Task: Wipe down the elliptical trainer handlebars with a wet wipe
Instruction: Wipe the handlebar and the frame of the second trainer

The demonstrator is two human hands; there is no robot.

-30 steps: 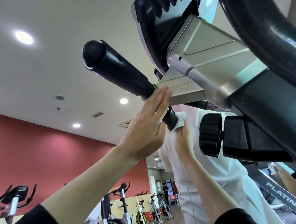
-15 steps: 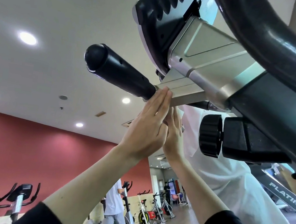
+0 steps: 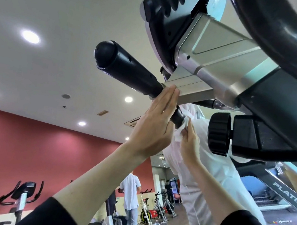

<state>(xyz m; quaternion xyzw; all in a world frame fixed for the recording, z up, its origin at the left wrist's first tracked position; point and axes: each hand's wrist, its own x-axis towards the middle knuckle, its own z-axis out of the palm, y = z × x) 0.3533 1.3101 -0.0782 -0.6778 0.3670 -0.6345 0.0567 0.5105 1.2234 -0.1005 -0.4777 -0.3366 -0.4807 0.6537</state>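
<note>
While the left hand (image 3: 153,124) lies flat at the centre of the frame, its straight fingers pressed together against the black handlebar (image 3: 127,70) where it meets the silver bracket (image 3: 209,63), the right hand (image 3: 190,143) just to its right grips a crumpled white wet wipe (image 3: 178,134). The wipe is pressed to the bar's lower stretch (partly hidden behind the left hand). A ribbed black knob (image 3: 218,132) sits just right of the right hand. Exercise bikes (image 3: 21,197) stand before a red wall at lower left.
</note>
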